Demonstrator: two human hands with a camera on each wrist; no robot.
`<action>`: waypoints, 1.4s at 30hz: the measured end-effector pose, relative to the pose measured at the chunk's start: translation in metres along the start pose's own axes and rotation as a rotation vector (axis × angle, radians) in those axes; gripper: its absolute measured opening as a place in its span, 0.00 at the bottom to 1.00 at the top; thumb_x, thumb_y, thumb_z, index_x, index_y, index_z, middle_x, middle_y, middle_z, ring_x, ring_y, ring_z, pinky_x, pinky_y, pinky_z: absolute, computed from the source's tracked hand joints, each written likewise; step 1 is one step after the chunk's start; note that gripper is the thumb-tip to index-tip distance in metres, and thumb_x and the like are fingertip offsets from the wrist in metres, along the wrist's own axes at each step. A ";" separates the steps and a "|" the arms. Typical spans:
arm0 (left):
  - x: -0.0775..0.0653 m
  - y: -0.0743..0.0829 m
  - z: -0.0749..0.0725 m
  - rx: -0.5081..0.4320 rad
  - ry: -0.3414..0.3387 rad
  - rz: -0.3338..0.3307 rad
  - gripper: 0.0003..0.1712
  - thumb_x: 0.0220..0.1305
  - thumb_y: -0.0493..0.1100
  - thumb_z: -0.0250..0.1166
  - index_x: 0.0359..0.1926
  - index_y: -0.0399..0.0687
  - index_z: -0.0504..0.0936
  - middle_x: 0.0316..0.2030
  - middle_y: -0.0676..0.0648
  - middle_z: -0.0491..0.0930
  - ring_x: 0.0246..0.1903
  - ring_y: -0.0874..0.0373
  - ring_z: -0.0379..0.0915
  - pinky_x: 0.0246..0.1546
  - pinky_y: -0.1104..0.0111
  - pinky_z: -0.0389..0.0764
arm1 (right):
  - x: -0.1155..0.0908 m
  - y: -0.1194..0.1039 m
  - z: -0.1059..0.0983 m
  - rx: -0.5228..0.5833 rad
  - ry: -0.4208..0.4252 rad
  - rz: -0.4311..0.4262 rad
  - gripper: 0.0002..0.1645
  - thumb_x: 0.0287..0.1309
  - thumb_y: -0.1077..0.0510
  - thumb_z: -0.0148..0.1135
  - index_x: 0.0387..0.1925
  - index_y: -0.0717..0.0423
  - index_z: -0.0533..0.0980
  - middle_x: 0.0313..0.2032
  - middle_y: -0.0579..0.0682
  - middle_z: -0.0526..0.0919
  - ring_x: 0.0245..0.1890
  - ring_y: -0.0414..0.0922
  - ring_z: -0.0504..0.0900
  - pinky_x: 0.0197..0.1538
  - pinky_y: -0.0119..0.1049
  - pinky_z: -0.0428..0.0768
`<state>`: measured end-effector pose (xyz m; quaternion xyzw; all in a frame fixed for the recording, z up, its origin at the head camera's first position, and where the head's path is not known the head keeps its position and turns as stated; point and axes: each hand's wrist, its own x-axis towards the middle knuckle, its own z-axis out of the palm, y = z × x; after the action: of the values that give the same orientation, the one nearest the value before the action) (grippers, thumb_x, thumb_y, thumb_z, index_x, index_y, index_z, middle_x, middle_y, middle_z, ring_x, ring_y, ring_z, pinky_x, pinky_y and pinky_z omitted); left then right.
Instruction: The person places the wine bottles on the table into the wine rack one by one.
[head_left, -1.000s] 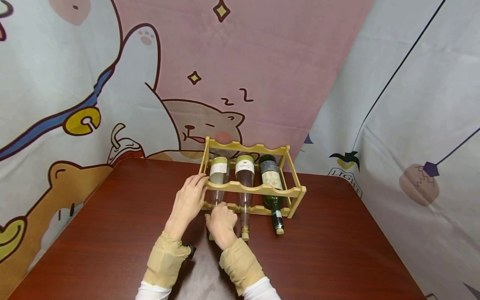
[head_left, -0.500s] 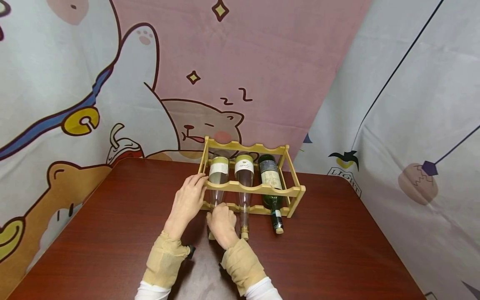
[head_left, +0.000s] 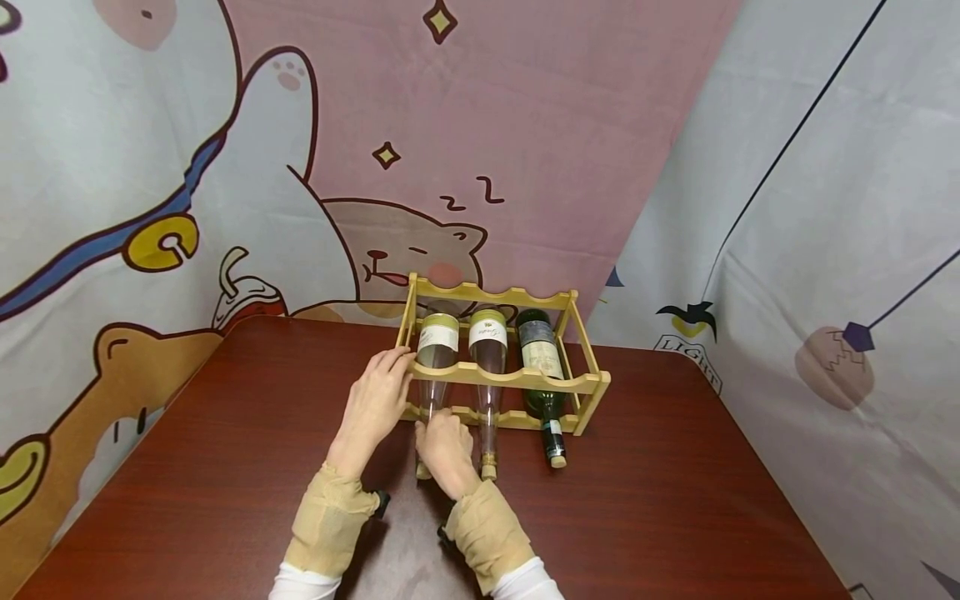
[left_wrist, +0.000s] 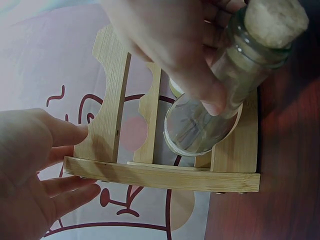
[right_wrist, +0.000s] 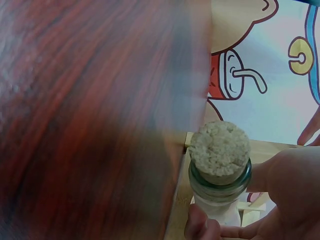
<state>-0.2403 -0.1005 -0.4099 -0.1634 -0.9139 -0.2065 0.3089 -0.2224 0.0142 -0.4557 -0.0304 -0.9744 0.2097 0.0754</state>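
A small wooden wine rack [head_left: 517,380] stands at the table's back, holding three bottles with corked necks toward me. My left hand [head_left: 381,390] grips its upper left corner, thumb and fingers on either side of the wood. My right hand [head_left: 447,447] holds the neck of the left clear wine bottle [head_left: 438,357], which has a white label. In the right wrist view its cork [right_wrist: 220,150] sticks out beyond the fingers. Beside it lie a second clear bottle [head_left: 489,357] and a dark green bottle [head_left: 542,354]. In the head view, my right hand hides part of the held neck.
The reddish-brown table [head_left: 660,500] extends to both sides of the rack. Right behind the rack hangs a printed cloth [head_left: 525,150] with cartoon animals. More cloth closes off the left and right sides.
The left bottle's label has turned a little and now looks slanted. My right hand has shifted slightly right and toward me on the neck. The left hand stays put.
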 end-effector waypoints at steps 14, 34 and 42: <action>-0.001 0.000 0.000 0.000 0.027 0.011 0.16 0.59 0.35 0.64 0.50 0.39 0.81 0.52 0.42 0.79 0.53 0.46 0.74 0.44 0.55 0.82 | 0.000 0.003 0.002 0.106 -0.044 0.037 0.22 0.61 0.49 0.57 0.34 0.68 0.76 0.29 0.64 0.84 0.29 0.59 0.84 0.30 0.50 0.79; -0.001 0.000 0.001 0.002 0.021 0.003 0.17 0.59 0.36 0.64 0.50 0.39 0.80 0.52 0.43 0.79 0.54 0.46 0.74 0.44 0.55 0.82 | 0.004 0.009 0.001 0.231 -0.135 0.058 0.22 0.64 0.51 0.52 0.19 0.58 0.78 0.27 0.61 0.83 0.30 0.57 0.84 0.29 0.48 0.78; 0.000 0.000 0.000 -0.002 0.010 -0.004 0.17 0.60 0.36 0.64 0.51 0.39 0.80 0.53 0.43 0.79 0.55 0.46 0.73 0.46 0.55 0.81 | 0.005 0.010 -0.001 0.253 -0.173 0.054 0.23 0.65 0.52 0.50 0.17 0.59 0.77 0.27 0.61 0.83 0.31 0.57 0.84 0.30 0.48 0.78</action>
<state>-0.2399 -0.1003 -0.4100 -0.1611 -0.9125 -0.2090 0.3127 -0.2273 0.0240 -0.4580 -0.0288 -0.9419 0.3346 -0.0113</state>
